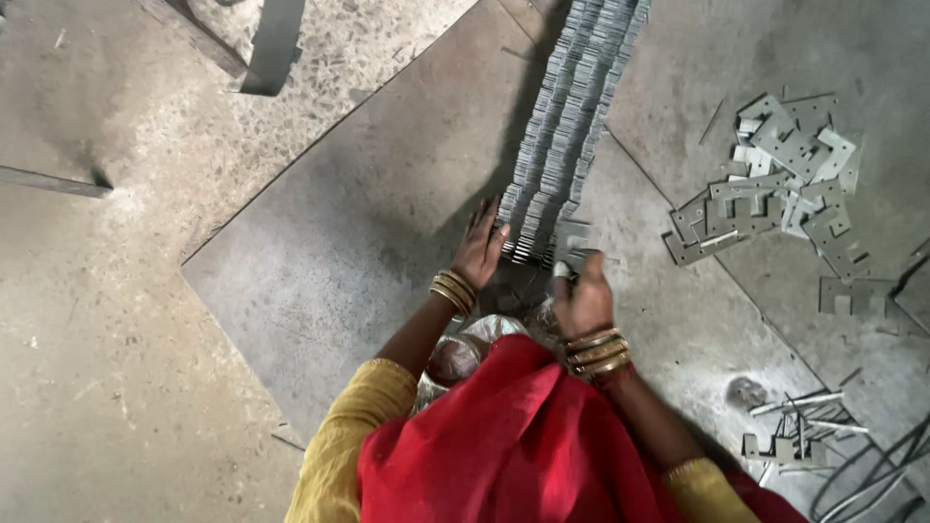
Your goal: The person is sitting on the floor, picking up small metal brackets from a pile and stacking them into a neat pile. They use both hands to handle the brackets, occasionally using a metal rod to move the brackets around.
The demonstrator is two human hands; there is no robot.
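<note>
A long stack (567, 126) of thin grey metal plates, set on edge in close rows, lies on a grey sheet (368, 242) on the floor (107, 368). Its long axis runs from the person's hands up and slightly right, out of the top of the view; the near end points at the person.

The left hand (480, 247) rests flat against the near left end of the stack, fingers straight and spread, clamped on nothing. The right hand (581, 295) is closed on one plate (573, 237) at the near right end, held upright just beside the stack; whether that plate touches the rows cannot be told.

Well to the right, a loose pile (775, 179) of notched plates lies flat on the sheet. Thin strips (804, 407) lie near the lower right.
</note>
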